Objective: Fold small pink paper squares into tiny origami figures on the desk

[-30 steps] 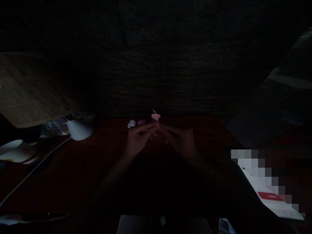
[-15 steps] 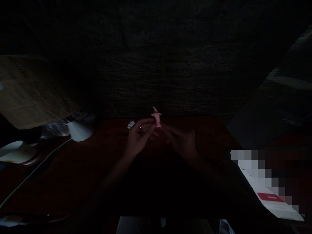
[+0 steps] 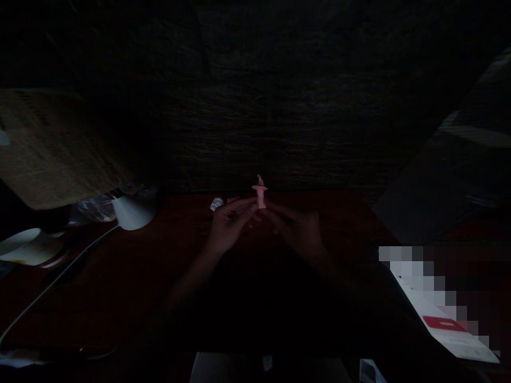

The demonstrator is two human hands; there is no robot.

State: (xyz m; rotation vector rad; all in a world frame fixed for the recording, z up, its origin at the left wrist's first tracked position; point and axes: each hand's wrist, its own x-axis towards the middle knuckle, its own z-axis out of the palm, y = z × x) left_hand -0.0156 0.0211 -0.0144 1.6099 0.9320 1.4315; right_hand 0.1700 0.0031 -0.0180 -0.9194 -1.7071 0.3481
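Observation:
The scene is very dark. A small pink object (image 3: 260, 192), upright with a pointed top and a flat collar, sticks up between my fingertips above a dark red table (image 3: 159, 266). My left hand (image 3: 229, 226) pinches its lower end with thumb and fingers closed. My right hand (image 3: 297, 230) meets it from the right, fingertips together at the same spot. Just behind my left hand, a small white scrap (image 3: 216, 203) and a pink piece (image 3: 232, 200) lie on the table.
A white lamp head (image 3: 131, 211) on a long white arm lies at the left, beside crumpled plastic and a plate (image 3: 24, 247). A cardboard box (image 3: 51, 149) stands at the back left. White paper with a red label (image 3: 447, 322) lies at the right.
The pink object rose slightly a second ago and has turned a little in my fingertips. Both hands stay almost in place.

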